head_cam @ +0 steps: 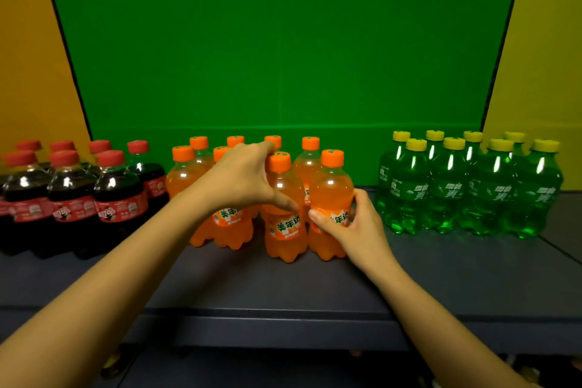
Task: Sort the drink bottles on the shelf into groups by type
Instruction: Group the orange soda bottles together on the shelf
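Sorting looks nearly done: colas (75, 195) left, greens (472, 186) right, oranges (201, 173) centre. Left hand (242, 179) clamps 1 near orange bottle (285, 214); right hand (356, 224) clamps its neighbour (330, 195).

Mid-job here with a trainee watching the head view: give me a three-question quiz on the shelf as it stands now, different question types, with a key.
1. True or false: the left hand reaches over the orange group to the shoulder of a front orange bottle.
2. Multiple choice: which cap colour do the green bottles have? A red, B yellow, C orange.
3. Fill in: the right hand has its grip on the front orange bottle at the ____ end of its group.

Key: 1 true. 2 B. 3 right. The cola bottles stand at the left of the shelf, untouched.
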The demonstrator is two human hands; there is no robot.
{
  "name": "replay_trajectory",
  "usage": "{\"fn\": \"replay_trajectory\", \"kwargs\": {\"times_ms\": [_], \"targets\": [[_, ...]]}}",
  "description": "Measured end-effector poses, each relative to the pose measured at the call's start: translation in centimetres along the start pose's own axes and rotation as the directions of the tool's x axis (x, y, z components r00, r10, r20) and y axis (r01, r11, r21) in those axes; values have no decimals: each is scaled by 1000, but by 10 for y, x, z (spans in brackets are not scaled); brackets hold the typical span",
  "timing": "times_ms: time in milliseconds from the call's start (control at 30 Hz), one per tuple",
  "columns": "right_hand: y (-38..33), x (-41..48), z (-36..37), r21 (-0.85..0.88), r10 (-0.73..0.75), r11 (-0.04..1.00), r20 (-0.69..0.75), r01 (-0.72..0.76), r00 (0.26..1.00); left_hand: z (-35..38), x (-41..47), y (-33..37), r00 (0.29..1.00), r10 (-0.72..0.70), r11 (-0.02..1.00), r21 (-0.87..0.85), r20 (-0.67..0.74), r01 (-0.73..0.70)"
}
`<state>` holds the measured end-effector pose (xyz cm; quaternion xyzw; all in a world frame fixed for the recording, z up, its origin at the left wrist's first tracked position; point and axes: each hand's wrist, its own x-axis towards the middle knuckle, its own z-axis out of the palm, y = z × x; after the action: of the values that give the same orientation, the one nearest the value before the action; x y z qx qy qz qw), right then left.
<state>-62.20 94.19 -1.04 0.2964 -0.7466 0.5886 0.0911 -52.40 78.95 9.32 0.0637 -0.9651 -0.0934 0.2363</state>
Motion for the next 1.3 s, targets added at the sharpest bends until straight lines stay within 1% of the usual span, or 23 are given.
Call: {"fn": "replay_trajectory", "kwargs": {"times_ms": [67,133,200,267,333,467,600,767,833,933,1000,1033,1100,1133,1167,1233,1267,1300], "targets": [[-3,2,7,-3,7,1000,11,-7,1000,3,-4,-9,999,8,999,-45,-38,-10],[-4,3,12,-24,18,1000,52,-17,998,12,-10,-15,996,0,995,-98,-91,-9],[-4,0,18,-15,45,999,103,-44,994,25,-21,-19,980,10,990,-136,-200,-38],[-3,-5,23,21,71,997,152,-75,986,41,-37,-19,941,22,982,-168,-338,-83],[0,-9,26,20,68,997,172,-72,983,57,-52,-18,913,17,980,-173,-407,-95],[3,-13,29,-64,2,998,157,8,988,78,-66,-18,911,2,988,-143,-412,-67],[5,-13,32,-139,-29,989,132,47,991,78,-64,-21,915,-19,992,-125,-402,-35],[9,-10,37,-321,-74,942,83,96,994,80,-61,-25,909,-1,999,-43,-417,-18],[9,-9,38,-359,-78,928,72,98,994,80,-60,-27,908,4,1000,-22,-420,-14],[10,-8,37,-329,-59,940,93,86,994,81,-62,-31,891,47,999,38,-452,-34],[9,-7,37,-244,-32,968,120,60,992,78,-66,-40,853,66,997,64,-518,-38],[7,-7,36,-179,-15,983,134,39,991,75,-69,-47,824,50,998,53,-565,-24],[4,-3,34,-72,31,997,156,-20,987,66,-74,-63,769,-29,1000,-22,-638,19],[2,-1,32,-36,51,998,161,-46,986,60,-75,-71,757,-80,996,-78,-648,39],[1,2,31,-1,67,998,161,-68,985,56,-76,-78,760,-138,988,-147,-635,57],[-1,8,30,88,84,991,150,-98,985,51,-75,-91,801,-271,936,-342,-534,88],[-1,11,30,131,90,985,152,-110,984,49,-74,-97,829,-330,884,-456,-451,103],[-1,13,31,166,95,979,161,-122,982,47,-72,-101,851,-381,811,-573,-361,119]]}}
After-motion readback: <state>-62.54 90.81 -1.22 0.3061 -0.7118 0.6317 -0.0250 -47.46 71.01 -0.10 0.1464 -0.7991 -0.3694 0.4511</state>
